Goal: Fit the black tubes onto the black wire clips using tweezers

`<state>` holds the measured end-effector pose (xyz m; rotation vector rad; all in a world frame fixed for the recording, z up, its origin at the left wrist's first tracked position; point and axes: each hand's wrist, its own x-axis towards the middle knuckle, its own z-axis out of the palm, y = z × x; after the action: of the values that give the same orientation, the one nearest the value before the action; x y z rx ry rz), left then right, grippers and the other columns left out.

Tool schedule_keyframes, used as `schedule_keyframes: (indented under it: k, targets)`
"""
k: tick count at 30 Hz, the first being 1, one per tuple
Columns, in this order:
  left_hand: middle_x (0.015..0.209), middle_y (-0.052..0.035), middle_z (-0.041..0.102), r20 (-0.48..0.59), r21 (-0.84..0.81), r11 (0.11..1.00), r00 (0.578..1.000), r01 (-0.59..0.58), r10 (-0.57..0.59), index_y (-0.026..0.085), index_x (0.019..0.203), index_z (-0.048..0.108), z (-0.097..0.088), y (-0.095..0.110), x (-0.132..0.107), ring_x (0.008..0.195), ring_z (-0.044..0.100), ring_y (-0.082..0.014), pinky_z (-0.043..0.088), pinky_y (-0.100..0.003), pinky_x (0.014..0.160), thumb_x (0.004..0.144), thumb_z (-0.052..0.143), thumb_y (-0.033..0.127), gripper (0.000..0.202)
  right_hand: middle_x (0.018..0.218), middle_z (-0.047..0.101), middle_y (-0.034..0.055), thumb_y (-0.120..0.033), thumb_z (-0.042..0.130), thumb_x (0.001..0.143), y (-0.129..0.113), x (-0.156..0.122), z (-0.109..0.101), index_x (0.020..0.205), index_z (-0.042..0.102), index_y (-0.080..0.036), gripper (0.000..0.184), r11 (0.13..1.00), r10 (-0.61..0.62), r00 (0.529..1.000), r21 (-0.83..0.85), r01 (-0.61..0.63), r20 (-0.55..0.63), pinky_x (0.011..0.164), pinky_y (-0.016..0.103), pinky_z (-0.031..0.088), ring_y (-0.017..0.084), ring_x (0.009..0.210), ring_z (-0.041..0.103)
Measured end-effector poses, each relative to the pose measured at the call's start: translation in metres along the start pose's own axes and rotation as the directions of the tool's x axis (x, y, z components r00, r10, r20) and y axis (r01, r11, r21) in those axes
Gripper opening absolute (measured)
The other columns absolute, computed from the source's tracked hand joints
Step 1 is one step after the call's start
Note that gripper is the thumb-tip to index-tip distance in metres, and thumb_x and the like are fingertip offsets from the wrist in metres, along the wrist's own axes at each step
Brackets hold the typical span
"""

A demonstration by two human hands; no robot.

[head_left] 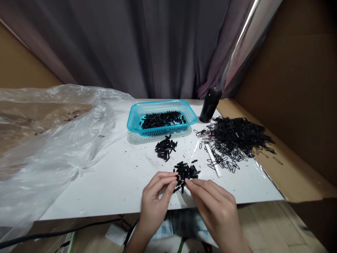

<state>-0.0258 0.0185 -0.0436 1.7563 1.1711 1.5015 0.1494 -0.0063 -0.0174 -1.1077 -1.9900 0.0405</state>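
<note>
My left hand (157, 196) is closed, thumb and fingertips pinching a small black piece (178, 178). Right beside it, the thumb and fingers of my right hand (217, 200) are pressed together at the same spot; what they grip is too small to make out. Just behind my fingertips lies a loose heap of slim black pieces (188, 171). A second heap of similar pieces (165, 147) sits a little farther back to the left. Behind that, a blue plastic basket (162, 103) holds many more of them.
A large tangled pile of thin black wire-like loops (234, 135) spreads at the right, with a white strip (213, 160) at its near edge. A dark bottle (210, 104) stands behind it. Clear plastic sheeting (79, 140) covers the left of the white table (105, 189). Cardboard (289, 70) rises at the right.
</note>
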Motion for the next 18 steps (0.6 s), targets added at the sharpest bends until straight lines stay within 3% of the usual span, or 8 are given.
schedule_keyframes:
  k: [6,10,13,15,18]
  targets:
    - [0.093,-0.0046,0.075,0.018,0.039,0.998,0.999,-0.047,0.046,0.021,0.089,0.076,0.000,-0.001,0.001,0.086,0.072,-0.0157,0.060,-0.022,0.078,0.090,0.064,0.009,0.017,0.100,0.077,0.0089,-0.002,0.049,0.094,0.007,0.003,-0.006,0.113,0.070,-0.013,0.030,0.998,-0.044,0.997,-0.038,0.047,0.062,0.065,0.031,0.058,0.020,0.080,0.071]
    - [0.092,-0.0059,0.075,0.048,0.030,0.999,0.998,-0.042,0.041,0.020,0.088,0.075,0.001,0.001,0.002,0.085,0.072,-0.0173,0.061,-0.026,0.078,0.091,0.063,0.009,0.017,0.097,0.075,0.0063,-0.005,0.046,0.097,0.010,0.006,-0.014,0.113,0.069,-0.017,0.030,0.988,0.016,0.982,0.150,-0.045,0.189,0.068,0.029,0.058,0.018,0.082,0.070]
    - [0.093,-0.0064,0.076,0.053,0.020,1.000,0.999,-0.001,-0.001,0.020,0.086,0.075,0.001,0.001,0.002,0.086,0.072,-0.0183,0.061,-0.026,0.078,0.092,0.063,0.011,0.016,0.091,0.074,0.0028,-0.007,0.050,0.097,0.007,0.008,-0.017,0.108,0.070,-0.021,0.027,0.929,0.047,0.958,0.339,-0.146,0.283,0.068,0.025,0.057,0.014,0.080,0.070]
    - [0.093,-0.0065,0.076,0.057,-0.012,0.999,0.998,0.033,-0.033,0.021,0.085,0.075,0.000,0.002,0.002,0.087,0.073,-0.0183,0.061,-0.025,0.077,0.092,0.063,0.012,0.016,0.092,0.074,0.0022,-0.007,0.053,0.096,0.006,0.008,-0.018,0.107,0.071,-0.022,0.026,0.905,0.054,0.962,0.395,-0.161,0.268,0.070,0.025,0.057,0.014,0.082,0.070]
    - [0.094,-0.0059,0.077,0.074,-0.101,0.990,0.993,0.098,-0.090,0.021,0.084,0.076,-0.003,0.003,0.003,0.087,0.074,-0.0168,0.061,-0.020,0.075,0.092,0.063,0.014,0.017,0.098,0.074,0.0037,-0.006,0.055,0.096,0.007,0.006,-0.015,0.112,0.069,-0.022,0.027,0.916,0.097,0.984,0.374,-0.148,0.151,0.074,0.026,0.058,0.014,0.087,0.071]
